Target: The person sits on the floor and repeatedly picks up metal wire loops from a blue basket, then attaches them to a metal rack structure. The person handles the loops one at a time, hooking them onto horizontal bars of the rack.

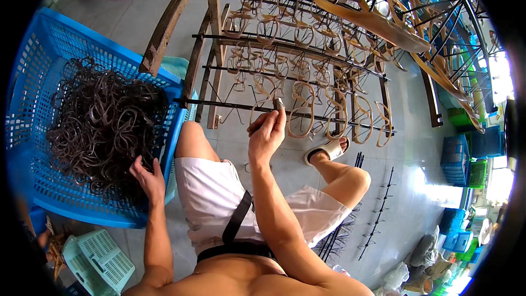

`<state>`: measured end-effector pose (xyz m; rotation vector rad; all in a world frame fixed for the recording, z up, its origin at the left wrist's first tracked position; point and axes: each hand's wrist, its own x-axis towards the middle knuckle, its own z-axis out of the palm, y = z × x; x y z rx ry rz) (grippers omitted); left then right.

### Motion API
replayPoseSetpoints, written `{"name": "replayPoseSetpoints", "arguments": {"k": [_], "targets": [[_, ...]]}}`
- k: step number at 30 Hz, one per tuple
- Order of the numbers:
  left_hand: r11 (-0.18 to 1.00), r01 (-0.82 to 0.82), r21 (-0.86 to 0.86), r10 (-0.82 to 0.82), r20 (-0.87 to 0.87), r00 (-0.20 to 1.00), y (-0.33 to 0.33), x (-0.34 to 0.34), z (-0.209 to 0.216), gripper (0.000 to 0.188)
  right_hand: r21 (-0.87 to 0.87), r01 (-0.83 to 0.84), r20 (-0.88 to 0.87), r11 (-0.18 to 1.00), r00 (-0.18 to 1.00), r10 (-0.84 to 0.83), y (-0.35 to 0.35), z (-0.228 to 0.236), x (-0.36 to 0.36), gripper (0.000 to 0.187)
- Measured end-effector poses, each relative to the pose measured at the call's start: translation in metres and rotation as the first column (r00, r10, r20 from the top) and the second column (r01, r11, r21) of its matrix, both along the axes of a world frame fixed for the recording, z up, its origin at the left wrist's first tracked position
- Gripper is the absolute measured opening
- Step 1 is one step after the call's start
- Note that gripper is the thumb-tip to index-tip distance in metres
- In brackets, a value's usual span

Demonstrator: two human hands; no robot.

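Observation:
My left hand [149,181] is at the right edge of a heap of dark brown, glossy curved loops [101,126]. Its fingers are spread, and nothing shows between them. The heap lies in a large blue plastic basket [104,216] on my left. My right hand [267,134] is raised in front of me, thumb and fingers pinched around a small dark piece with a pale tip [279,103]; its kind is unclear. Just beyond that hand, tan loops [301,111] hang from the lowest dark bar [241,106] of a rack.
Several more rack bars carry tan loops, and long tan pieces [372,22] hang overhead at upper right. A wooden post [164,35] stands by the basket. Pale green baskets [101,257] lie at lower left. Spiked black rods [377,216] lie on the floor to my right; blue crates [456,156] stand farther off.

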<state>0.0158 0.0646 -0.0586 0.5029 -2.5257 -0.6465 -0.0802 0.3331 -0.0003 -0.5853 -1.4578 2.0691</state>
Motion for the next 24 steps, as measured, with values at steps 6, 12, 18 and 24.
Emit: {"name": "replayPoseSetpoints", "arguments": {"k": [6,12,18,24], "targets": [[0.988,0.021,-0.154,0.019,0.251,0.968,0.003,0.001,-0.003,0.023,0.003,0.031,-0.011,1.0,0.999,-0.031,-0.008,-0.007,0.005,0.028],[0.991,0.07,-0.118,-0.068,0.028,0.997,0.007,0.005,-0.007,0.019,-0.016,0.046,0.021,0.999,0.999,-0.046,-0.01,-0.003,0.0,0.025],[0.991,0.121,0.048,-0.121,-0.004,0.993,0.008,0.006,-0.008,0.019,0.34,-0.024,0.078,0.94,0.997,-0.003,-0.008,-0.012,0.004,0.028],[0.99,0.133,0.051,-0.13,-0.059,0.99,0.004,0.008,-0.015,0.027,0.612,0.012,-0.006,0.791,1.0,-0.011,-0.011,-0.029,0.006,0.031]]}}
